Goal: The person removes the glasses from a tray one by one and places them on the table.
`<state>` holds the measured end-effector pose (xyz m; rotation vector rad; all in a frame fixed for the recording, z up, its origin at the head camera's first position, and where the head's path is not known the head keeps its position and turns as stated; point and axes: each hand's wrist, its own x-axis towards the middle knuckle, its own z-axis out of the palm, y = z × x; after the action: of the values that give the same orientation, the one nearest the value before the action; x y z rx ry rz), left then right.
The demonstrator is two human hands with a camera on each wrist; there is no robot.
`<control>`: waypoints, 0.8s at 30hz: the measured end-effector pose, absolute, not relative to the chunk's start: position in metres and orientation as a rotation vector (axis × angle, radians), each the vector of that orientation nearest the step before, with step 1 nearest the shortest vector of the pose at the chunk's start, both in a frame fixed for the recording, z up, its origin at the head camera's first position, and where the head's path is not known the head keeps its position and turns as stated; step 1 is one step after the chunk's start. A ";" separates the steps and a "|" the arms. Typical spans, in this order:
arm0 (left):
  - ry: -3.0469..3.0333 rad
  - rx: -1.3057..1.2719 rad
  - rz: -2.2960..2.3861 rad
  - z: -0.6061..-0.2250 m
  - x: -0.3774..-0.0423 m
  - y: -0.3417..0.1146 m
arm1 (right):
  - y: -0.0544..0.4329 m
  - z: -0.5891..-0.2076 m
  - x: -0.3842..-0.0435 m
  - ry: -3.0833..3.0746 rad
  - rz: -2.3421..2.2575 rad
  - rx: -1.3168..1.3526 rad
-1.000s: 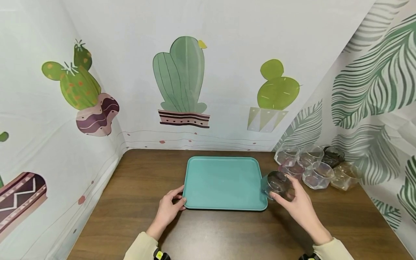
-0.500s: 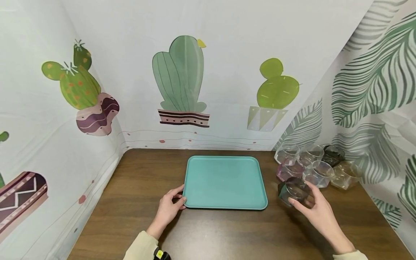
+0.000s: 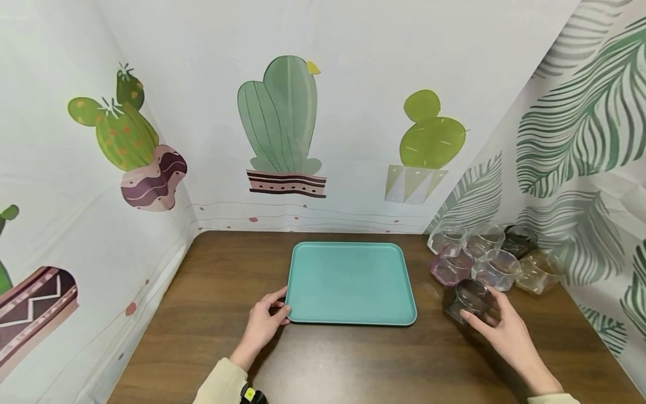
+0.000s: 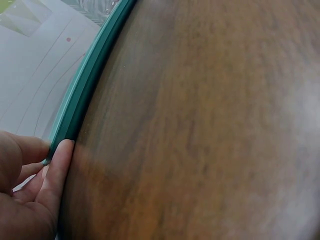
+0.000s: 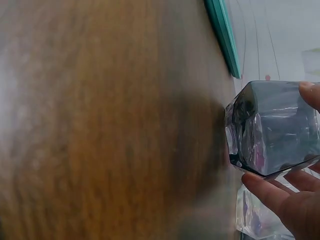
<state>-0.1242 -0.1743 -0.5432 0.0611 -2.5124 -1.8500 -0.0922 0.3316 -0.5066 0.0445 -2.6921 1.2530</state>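
A turquoise rectangular tray (image 3: 351, 284) lies on the wooden table. My left hand (image 3: 263, 321) pinches its near left corner, thumb at the rim; the left wrist view shows the tray's edge (image 4: 80, 95) between thumb and fingers. To the right of the tray, my right hand (image 3: 511, 332) holds a dark grey, faceted glass (image 3: 472, 298) between thumb and fingers. That glass (image 5: 280, 130) is see-through in the right wrist view, its base close to the tabletop; whether it touches I cannot tell.
Several more faceted glasses stand grouped at the back right: a pink one (image 3: 452, 268), a clear one (image 3: 497, 270), an amber one (image 3: 540, 272) and a black one (image 3: 518, 241) among them. Cloth with printed cacti (image 3: 285, 118) hangs behind the table (image 3: 323, 365).
My right hand has carried the dark grey glass rightward and slightly nearer, from beside the tray's right edge to in front of the other glasses. My left hand and the tray have stayed put.
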 end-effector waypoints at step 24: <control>-2.502 0.072 -1.873 -0.542 -0.119 -0.176 | 0.340 -0.514 -0.093 -2.610 1.326 0.093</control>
<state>-0.1191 -0.1758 -0.5422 0.0717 -2.5023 -1.8733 -0.0932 0.3395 -0.5143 0.0932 -2.6098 1.3258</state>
